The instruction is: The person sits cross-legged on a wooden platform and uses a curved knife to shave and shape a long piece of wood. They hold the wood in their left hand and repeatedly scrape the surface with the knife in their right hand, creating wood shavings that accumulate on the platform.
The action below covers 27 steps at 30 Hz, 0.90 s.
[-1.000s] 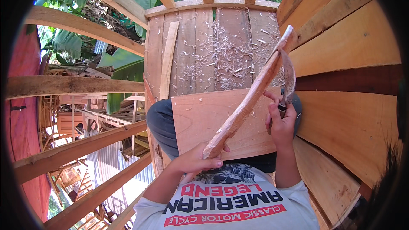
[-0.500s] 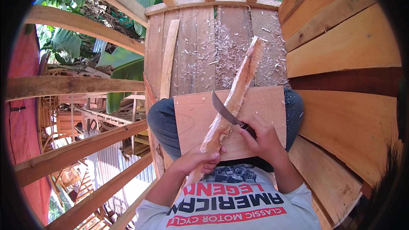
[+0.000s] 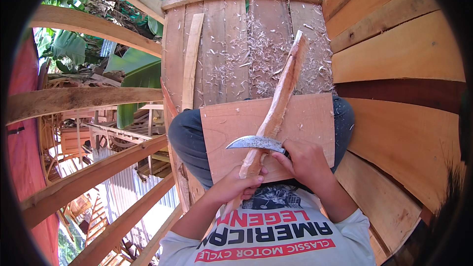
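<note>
A long, rough-hewn wooden stick (image 3: pixel 283 93) slants away from my body, its far end beyond the board. My left hand (image 3: pixel 241 185) is wrapped round its near part, close to my shirt. In my right hand (image 3: pixel 308 161) is the handle of a curved knife (image 3: pixel 254 142), mostly hidden by the fingers. The blade lies across the stick just beyond my left hand, its tip pointing left. Under the stick, a flat wooden board (image 3: pixel 226 123) rests over my crossed legs.
Pale shavings (image 3: pixel 266 54) litter the plank floor (image 3: pixel 172 59) ahead. A narrow wood strip (image 3: pixel 192 61) lies at the left. Slatted rails (image 3: pixel 98 99) with gaps run along the left side, and a plank wall (image 3: pixel 399 64) stands close on the right.
The knife has come nearer along the stick toward my left hand, its blade turning from slanted to nearly crosswise. The stick has turned slightly more upright in view.
</note>
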Tool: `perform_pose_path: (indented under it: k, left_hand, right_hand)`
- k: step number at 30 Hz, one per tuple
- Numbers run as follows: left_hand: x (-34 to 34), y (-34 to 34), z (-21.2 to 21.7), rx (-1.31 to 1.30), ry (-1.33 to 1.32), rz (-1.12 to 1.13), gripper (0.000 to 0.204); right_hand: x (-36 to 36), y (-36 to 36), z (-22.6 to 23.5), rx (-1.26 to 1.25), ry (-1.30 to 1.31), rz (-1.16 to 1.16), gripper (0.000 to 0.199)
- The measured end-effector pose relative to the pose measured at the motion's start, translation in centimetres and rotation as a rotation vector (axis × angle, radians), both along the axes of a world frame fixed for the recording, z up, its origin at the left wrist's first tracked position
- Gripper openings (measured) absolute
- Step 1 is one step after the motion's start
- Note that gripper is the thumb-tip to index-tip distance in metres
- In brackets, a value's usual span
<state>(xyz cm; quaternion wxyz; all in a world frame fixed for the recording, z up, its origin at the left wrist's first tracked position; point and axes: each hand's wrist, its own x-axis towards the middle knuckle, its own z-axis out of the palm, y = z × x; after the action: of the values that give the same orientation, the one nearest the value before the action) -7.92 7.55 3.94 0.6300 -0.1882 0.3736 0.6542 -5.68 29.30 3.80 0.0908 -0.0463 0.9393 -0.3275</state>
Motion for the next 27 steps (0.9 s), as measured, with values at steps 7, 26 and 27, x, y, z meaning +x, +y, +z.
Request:
perform_pose_path:
  k: [7,26,27]
  left_hand:
    - [0.8,0.2,-0.7,-0.024,0.044,-0.014,0.024]
    - [1.1,0.0,-0.6,-0.044,-0.016,0.011,0.025]
    - [1.3,0.1,-0.7,-0.051,0.002,0.008,0.025]
  right_hand:
    - [0.0,-0.2,-0.7,0.025,-0.073,-0.058,0.039]
    - [0.0,1.4,-2.1,0.146,0.025,-0.121,0.047]
    - [-0.1,1.6,-2.2,0.16,0.05,-0.125,0.047]
